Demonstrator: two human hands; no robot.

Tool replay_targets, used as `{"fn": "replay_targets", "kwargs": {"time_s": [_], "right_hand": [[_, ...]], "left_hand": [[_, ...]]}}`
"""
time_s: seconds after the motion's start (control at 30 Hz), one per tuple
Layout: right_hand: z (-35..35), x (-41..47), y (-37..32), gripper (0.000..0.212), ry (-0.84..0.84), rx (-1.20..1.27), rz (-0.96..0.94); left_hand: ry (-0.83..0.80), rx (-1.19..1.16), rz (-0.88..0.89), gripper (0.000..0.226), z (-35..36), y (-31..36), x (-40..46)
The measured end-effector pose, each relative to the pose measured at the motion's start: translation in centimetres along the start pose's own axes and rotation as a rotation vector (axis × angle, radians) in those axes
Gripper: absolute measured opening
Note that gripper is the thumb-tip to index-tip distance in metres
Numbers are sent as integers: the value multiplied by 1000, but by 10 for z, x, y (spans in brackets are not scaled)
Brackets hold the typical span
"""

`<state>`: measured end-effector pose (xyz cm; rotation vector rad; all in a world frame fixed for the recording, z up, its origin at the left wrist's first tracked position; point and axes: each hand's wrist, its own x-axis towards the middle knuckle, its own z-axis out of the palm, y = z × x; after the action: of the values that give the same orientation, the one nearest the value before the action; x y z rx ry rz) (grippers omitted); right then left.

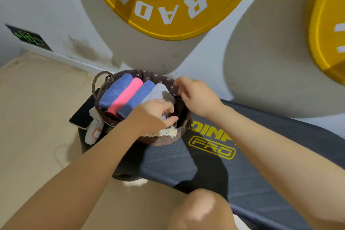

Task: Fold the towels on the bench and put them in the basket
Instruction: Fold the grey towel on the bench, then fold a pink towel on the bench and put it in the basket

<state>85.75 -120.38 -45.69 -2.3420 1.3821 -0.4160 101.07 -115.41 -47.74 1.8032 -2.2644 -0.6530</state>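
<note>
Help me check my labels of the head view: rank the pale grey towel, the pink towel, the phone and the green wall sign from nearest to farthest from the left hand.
From the left hand:
1. Pale grey towel, in the basket right at the fingers.
2. Pink towel, further left in the basket.
3. Phone, left of the basket.
4. Green wall sign, far upper left.

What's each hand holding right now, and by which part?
Left hand pinches the near end of the pale grey towel inside the basket. Right hand grips the basket's liner at the far right rim.
</note>
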Motion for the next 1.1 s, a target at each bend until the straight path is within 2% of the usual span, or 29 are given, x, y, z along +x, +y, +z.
{"fn": "replay_targets", "kwargs": {"time_s": [0.1, 0.23, 0.33, 0.43, 0.5, 0.6, 0.73, 0.9, 1.0, 1.1], "right_hand": [[-11, -45, 39, 28, -10, -74, 40], [-12, -109, 91, 29, 6, -59, 187], [-21, -158, 119, 31, -37, -5, 302], [-64, -206, 136, 34, -89, 9, 485], [-104, -236, 137, 34, -91, 71, 638], [-165, -278, 125, 30, -116, 132, 798], [-253, -323, 84, 34, -199, 226, 947], [-361, -370, 12, 33, -188, 321, 1087], [-403, -401, -26, 30, -149, 340, 1191], [-432, -436, -59, 33, -63, 343, 1295]], "left_hand": [[153, -88, 82, 25, 14, 33, -1], [161, -201, 30, 12, 47, 77, -8], [46, -173, 26, 9, 66, 116, -4], [-172, -163, 44, 9, 59, 174, 14], [-303, -120, 121, 18, 45, 221, 21], [-425, -66, 232, 26, 15, 290, 16], [-609, 12, 267, 30, -43, 366, -9], [-762, 139, 353, 17, -128, 439, -45], [-831, 117, 380, 13, -160, 477, -58], [-890, 170, 513, 14, -177, 522, -75]]}}
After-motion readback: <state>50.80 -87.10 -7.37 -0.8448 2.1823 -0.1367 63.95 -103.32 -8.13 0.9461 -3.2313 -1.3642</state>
